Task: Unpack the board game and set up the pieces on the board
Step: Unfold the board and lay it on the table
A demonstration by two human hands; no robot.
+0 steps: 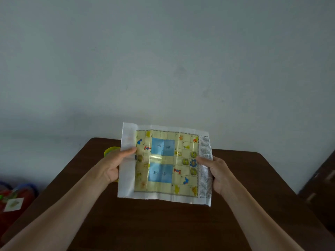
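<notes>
A: Entry one: head view. Mounting?
B: Worn on the person's head, wide-angle, over the near side of the dark table (163, 229).
A: Facing?
B: Forward and slightly down; the grey wall (163, 51) fills the upper half.
A: Range?
B: Near; the table's front runs off the bottom edge.
A: Overlap?
B: Single view only.

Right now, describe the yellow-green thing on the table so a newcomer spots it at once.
Start at the dark brown table. Over it a paper game board is held up; look just past the left hand, toward the table's far left corner. There a round yellow-green object peeks out, mostly hidden: the only bright, curved thing on the dark wood.
</notes>
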